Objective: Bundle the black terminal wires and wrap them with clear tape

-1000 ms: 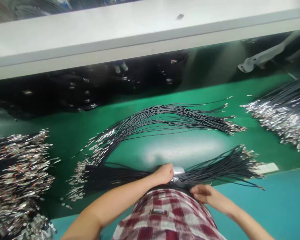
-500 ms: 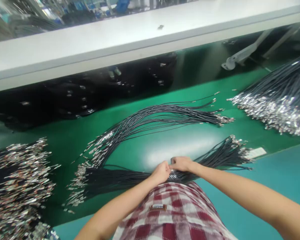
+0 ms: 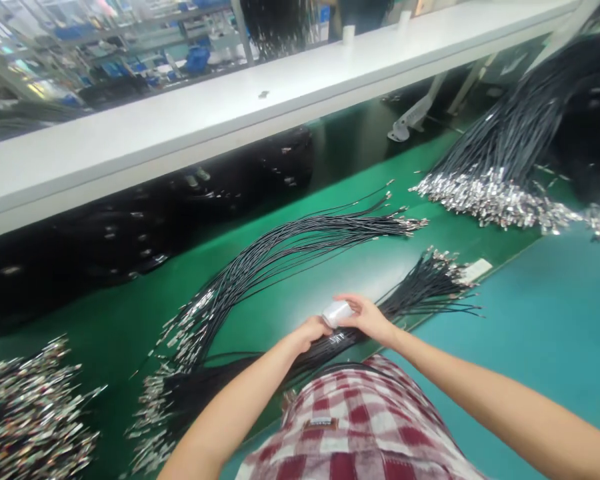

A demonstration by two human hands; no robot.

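My right hand [image 3: 365, 317] is closed around a small white roll [image 3: 337, 313] that looks like tape or wrapping film, held just above a bundle of black cables [image 3: 405, 293]. My left hand [image 3: 311, 333] is curled on the same bundle, beside the roll; its fingertips are partly hidden. Between my hands and the checked apron, a shiny clear band [image 3: 337, 339] shows around the bundle. Metal-tipped ends fan out at both ends of it. Behind lies a second, loose bundle of black cables [image 3: 280, 243] in a curve on the green mat [image 3: 280, 307].
A large heap of metal-tipped cables [image 3: 35, 407] lies at the left. Another big heap [image 3: 500, 160] hangs down at the right. A white shelf [image 3: 190, 120] crosses behind the mat, with black cables beneath it. A white label [image 3: 476, 271] lies by the bundle's right end.
My hands were pressed together at the bundle's middle; now the white roll shows in my right hand. The camera view has shifted right, and the bundle looks more tilted.
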